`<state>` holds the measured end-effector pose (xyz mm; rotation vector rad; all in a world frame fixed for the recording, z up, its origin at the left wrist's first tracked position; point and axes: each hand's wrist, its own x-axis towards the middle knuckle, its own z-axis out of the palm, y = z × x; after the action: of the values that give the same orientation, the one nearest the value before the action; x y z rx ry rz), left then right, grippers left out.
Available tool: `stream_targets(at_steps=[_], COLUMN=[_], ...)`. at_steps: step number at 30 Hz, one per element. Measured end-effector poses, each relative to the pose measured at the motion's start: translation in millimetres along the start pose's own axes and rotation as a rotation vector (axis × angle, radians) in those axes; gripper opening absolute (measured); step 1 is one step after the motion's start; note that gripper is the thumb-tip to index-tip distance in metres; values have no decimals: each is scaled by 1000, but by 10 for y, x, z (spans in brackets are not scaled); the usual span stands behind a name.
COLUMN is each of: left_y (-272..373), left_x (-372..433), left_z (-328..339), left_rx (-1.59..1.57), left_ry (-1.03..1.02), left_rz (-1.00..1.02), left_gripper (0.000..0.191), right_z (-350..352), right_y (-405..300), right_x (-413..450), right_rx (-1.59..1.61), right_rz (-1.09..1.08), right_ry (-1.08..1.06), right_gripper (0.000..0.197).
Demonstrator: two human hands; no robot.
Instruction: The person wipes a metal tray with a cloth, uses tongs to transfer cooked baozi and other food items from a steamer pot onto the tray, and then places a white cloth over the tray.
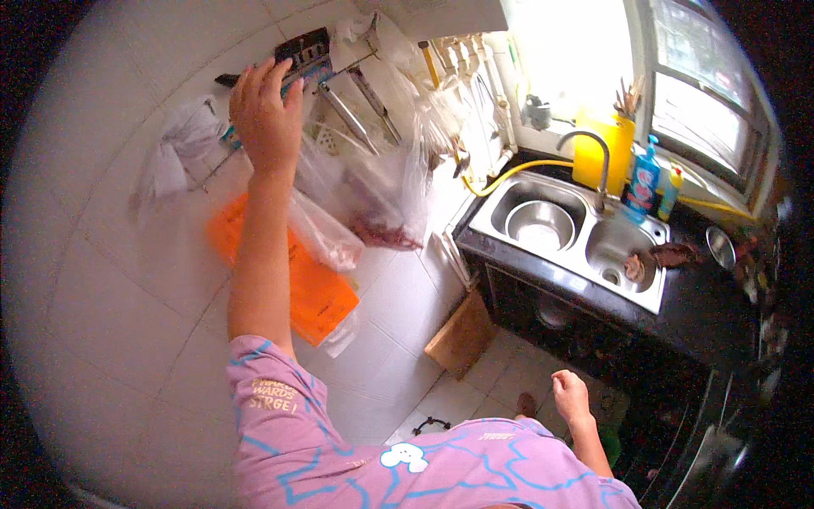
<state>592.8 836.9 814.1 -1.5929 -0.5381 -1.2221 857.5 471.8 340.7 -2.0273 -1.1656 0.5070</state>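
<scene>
My left hand [266, 118] is raised high in front of a wall rack [311, 57], its back to me and its fingers spread. Nothing shows between thumb and forefinger; the palm side is hidden. A dark object [226, 80] pokes out beside the fingers. Right of the hand, a metal utensil [346, 118] and a knife-like tool [376, 105] hang on the wall. Clear plastic bags [394, 184] hang below, one with dark reddish contents. My right hand [570, 396] is low by the counter front, fingers curled and nothing visible in it.
An orange bag [321, 299] hangs under my left forearm. The double steel sink [483, 223] holds a metal bowl [540, 224] and a pale piece of food [634, 267]. A faucet [604, 165], blue pump bottle [645, 178] and yellow board [588, 153] stand behind. A wooden board [461, 334] leans below.
</scene>
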Motion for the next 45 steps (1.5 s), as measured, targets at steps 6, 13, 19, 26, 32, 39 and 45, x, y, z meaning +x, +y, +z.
stream_targets(at_steps=[6,13,19,26,32,39,45], left_y=[77,476,457,-520,-918,-1168,-710], left_x=[561,882,768,611,522,611,781], left_z=[1021,1484,1248,-268,-999,-944,-569], left_rx=[65,263,69,429,331,274,221], left_ry=[-232,-757,-240,-430,-769,-711,-515], left_rz=[126,-179,174,138,-488,-506,10], left_gripper=[32,70,37,51,48,45,39], right_z=[-261,31,309,353,391,629,886], right_y=[134,-192,-99,-334,-1108,-1786,-1539], right_x=[1043,1620,1638,2087,2447,2262,2043], right_rx=[-76,78,118,11,95,245,181], right_rz=[-209,-407,-269,-427,-631,-869,-869], right_ry=[-163,-140,-250,-317,-410,-521,-690], right_gripper=[11,7,9,9,11,11,15])
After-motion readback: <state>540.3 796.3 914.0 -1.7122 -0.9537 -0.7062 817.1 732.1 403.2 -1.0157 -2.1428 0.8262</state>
